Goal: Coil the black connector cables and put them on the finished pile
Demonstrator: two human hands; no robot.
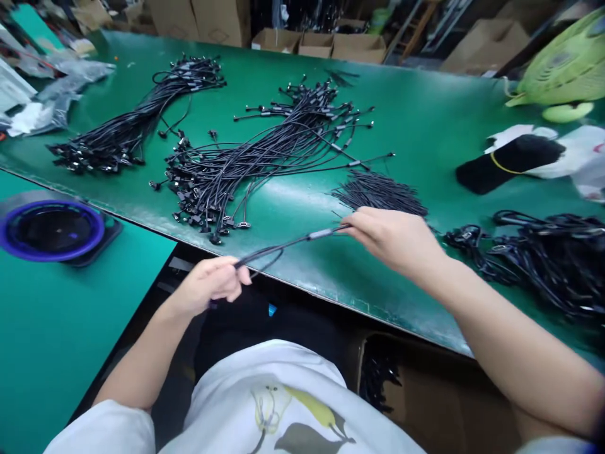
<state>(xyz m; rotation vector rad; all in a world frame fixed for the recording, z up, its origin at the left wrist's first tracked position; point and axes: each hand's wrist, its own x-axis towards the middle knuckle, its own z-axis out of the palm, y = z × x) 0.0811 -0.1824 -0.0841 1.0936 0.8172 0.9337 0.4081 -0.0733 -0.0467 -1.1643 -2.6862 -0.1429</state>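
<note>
left hand (210,284) and right hand (394,239) are pinched closed on the cable (283,244). it looks light and limp; better hold its stiff sleeve (320,234) just beside the right fingertips

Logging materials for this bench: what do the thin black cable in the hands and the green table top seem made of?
The thin black cable between the left hand and right hand looks plastic- or rubber-jacketed: matte, bending freely. The green table top looks like a rubber or vinyl mat: smooth, softly glossy.
</note>
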